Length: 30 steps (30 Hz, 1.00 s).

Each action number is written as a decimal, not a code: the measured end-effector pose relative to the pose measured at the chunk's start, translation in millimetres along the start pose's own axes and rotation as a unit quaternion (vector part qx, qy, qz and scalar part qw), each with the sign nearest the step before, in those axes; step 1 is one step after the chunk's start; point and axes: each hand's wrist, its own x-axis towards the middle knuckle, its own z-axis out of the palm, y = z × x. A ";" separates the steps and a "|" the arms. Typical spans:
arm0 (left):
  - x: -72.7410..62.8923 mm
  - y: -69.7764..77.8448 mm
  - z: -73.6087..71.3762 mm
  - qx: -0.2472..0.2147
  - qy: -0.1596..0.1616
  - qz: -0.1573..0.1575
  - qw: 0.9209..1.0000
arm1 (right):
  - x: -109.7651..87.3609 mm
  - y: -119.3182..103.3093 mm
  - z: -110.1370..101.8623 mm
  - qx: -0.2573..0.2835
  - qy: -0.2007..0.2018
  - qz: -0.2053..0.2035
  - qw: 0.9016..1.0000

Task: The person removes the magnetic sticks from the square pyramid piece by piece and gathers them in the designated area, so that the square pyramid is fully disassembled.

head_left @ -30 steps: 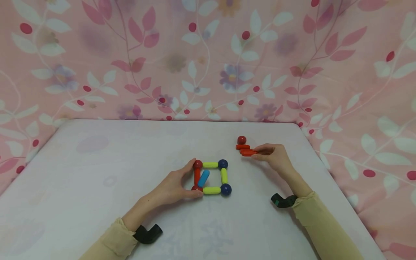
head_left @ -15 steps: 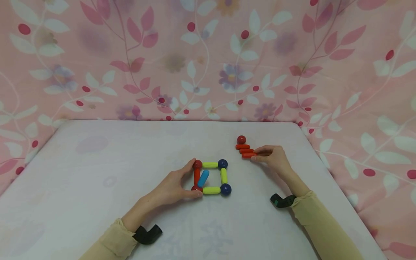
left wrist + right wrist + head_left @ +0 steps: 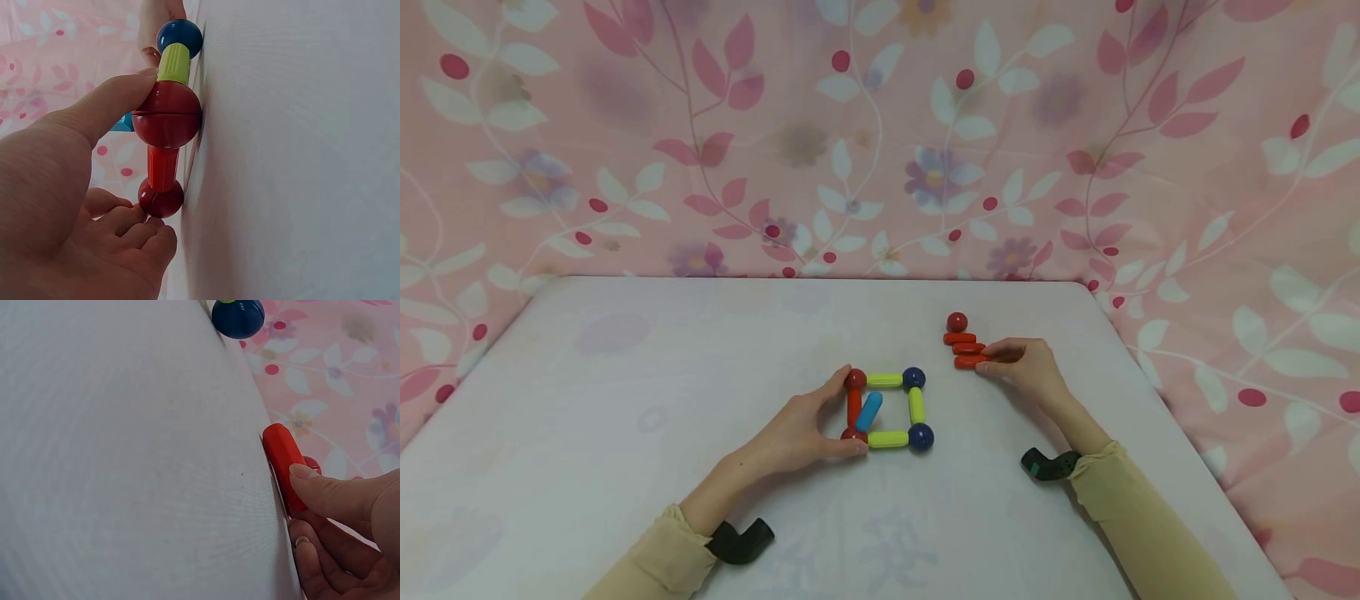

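Observation:
My left hand holds a square of magnetic rods and balls by its left side, thumb on the near red ball and fingers at the far red ball. A red rod joins these two. Yellow-green rods and two dark blue balls form the other sides. From the near red ball, a light blue rod sticks up at a slant. My right hand pinches a red magnetic rod between thumb and fingers, close at the tabletop.
Just beyond the pinched rod lie two more red rods and a loose red ball. All stand on a white table whose back edge meets a pink floral curtain. Dark curved pieces jut from both wrists.
My right hand has drawn the nearest red rod slightly left and toward me, widening its gap from the other red rods. The left hand and the square stay in place.

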 end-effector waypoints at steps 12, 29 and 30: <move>-0.4 0.8 0.1 0.004 0.001 -0.002 1.000 | 2.1 3.0 -1.3 0.026 -0.006 -0.012 1.000; -0.2 1.3 -0.2 0.004 -0.001 -0.001 1.000 | 2.6 3.5 -8.2 0.056 -0.030 -0.005 0.998; -0.2 1.4 -0.2 0.004 -0.001 -0.001 1.000 | 2.5 3.3 -8.7 0.055 -0.031 -0.006 0.998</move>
